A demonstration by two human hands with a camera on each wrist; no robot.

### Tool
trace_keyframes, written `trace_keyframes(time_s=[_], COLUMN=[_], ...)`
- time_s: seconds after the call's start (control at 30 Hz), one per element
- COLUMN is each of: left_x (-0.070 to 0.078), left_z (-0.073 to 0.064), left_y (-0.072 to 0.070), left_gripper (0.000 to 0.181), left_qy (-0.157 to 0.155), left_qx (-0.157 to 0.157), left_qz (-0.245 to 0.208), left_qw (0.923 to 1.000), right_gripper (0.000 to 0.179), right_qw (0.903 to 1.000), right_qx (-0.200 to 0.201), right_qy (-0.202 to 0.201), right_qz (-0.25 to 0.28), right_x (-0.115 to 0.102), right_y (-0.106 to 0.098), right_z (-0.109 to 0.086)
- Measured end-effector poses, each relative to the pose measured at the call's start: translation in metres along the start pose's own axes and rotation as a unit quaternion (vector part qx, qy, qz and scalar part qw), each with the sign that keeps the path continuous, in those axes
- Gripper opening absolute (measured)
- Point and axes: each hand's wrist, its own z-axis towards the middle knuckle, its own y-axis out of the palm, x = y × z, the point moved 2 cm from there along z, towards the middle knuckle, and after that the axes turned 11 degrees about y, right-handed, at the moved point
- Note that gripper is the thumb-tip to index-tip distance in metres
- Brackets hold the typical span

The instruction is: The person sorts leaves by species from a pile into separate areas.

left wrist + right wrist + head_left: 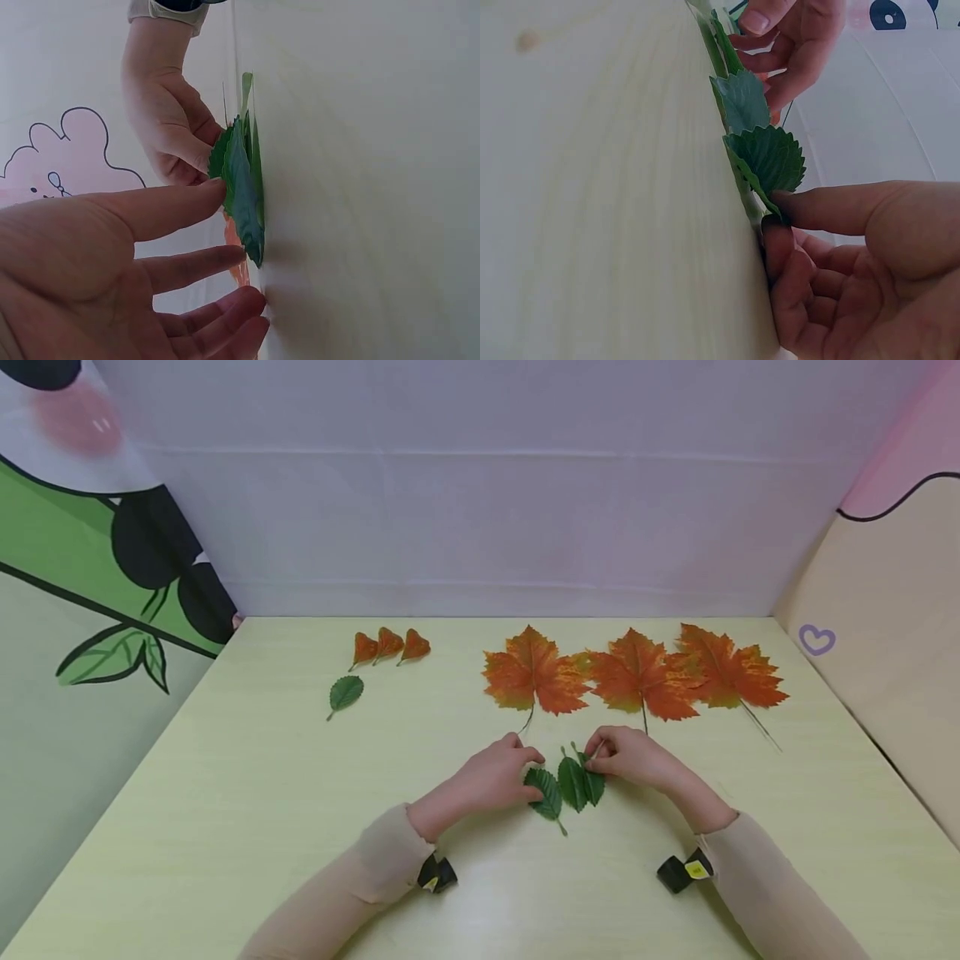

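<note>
Three green toothed leaves lie close together near the middle of the table in the head view. My right hand (637,756) pinches the rightmost leaf (595,790) near its stem end, and the right wrist view shows that leaf (776,161) tilted up between thumb and forefinger. Just left of it is the middle leaf (572,785), its stem pointing away. Beside the leftmost leaf (545,789), whose stem points toward me, my left hand (491,774) has thumb and fingers spread, thumb tip at its edge. In the left wrist view the fingers (199,266) look loosely extended.
Three large orange maple leaves (534,672) form a row at the back right, edges overlapping. Three small orange leaves (388,643) lie at the back left, with a single green leaf (346,693) in front. A pale cloth wall (480,527) borders the table's far edge.
</note>
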Motion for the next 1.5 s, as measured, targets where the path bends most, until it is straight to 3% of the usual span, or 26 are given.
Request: trace_keyframes(time_s=[0.3, 0.63, 0.8, 1.07, 1.3, 1.5], left_x=[0.001, 0.001, -0.001, -0.004, -0.002, -0.005], left_z=[-0.002, -0.005, -0.005, -0.007, -0.011, -0.017], left_y=[0.002, 0.001, 0.0, -0.008, -0.019, -0.03], left_gripper=[0.035, 0.027, 0.021, 0.012, 0.005, 0.011], left_qy=[0.018, 0.015, 0.025, 0.037, 0.049, 0.053], left_qx=[0.012, 0.016, -0.006, -0.039, -0.007, 0.033], left_qz=[0.009, 0.029, 0.022, -0.024, -0.041, -0.079], left_qw=[0.9997, 0.9993, 0.9994, 0.9982, 0.9979, 0.995], right_gripper=[0.016, 0.016, 0.016, 0.015, 0.015, 0.015], right_qw=[1.0, 1.0, 1.0, 1.0, 1.0, 1.0], right_qx=[-0.003, 0.0, 0.001, 0.002, 0.005, -0.001], right_qy=[0.004, -0.002, 0.0, 0.006, 0.003, 0.005], right_qz=[0.005, -0.004, -0.002, -0.005, -0.006, 0.003], right_x=[-0.001, -0.003, -0.002, -0.001, -0.001, -0.001], right_y=[-0.001, -0.001, 0.0, 0.0, -0.002, 0.0], right_z=[0.0, 0.0, 0.001, 0.001, 0.0, -0.001])
